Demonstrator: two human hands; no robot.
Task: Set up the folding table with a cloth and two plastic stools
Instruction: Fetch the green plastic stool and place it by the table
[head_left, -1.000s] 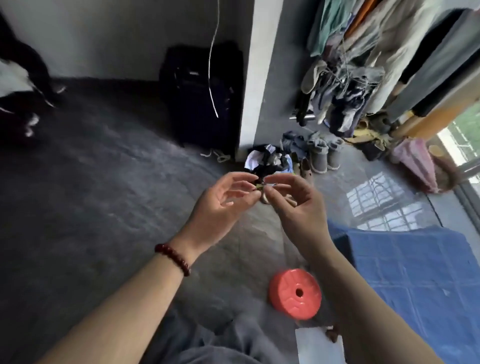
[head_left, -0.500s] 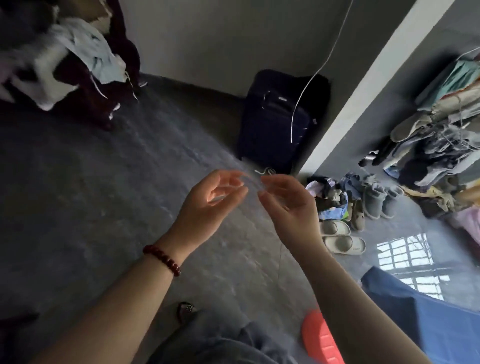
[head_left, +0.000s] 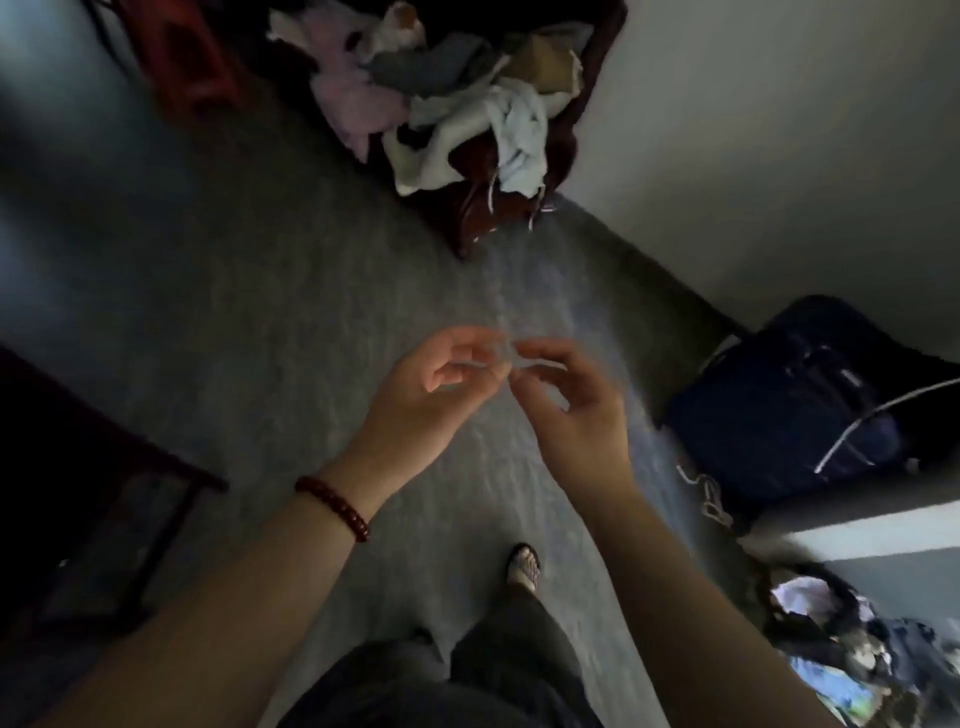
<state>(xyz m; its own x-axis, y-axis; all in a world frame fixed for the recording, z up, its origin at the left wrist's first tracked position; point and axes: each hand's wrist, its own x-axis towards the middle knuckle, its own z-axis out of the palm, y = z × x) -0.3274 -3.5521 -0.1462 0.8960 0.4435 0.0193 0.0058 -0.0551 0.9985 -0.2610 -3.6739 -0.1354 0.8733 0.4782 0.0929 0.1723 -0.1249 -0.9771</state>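
Head view, tilted and blurred. The only thing that might belong to the task is a dim red shape at 11 o'clock, at the far edge of the grey floor. It is too smeared to say whether it is a stool, which way it points or how its long axis runs.

At the centre the left hand and right hand are raised side by side, palms turned toward each other. The fingers of both are curled inward, so each grip is nearly closed, and the fingertips of the two hands meet or almost meet. A faint pale sliver shows where they meet, but I cannot tell whether either grip has hold of anything. A dark red bead bracelet circles the left wrist.

At 6 o'clock, below the hands, are grey trousers and one foot in a sandal. A heap of clothes in white, pink and grey lies at 12 o'clock on something dark red. A dark blue suitcase stands at 3 o'clock against the wall, with a white cable across it. Dark furniture fills 9 o'clock, and a jumble of bags lies at 5 o'clock.
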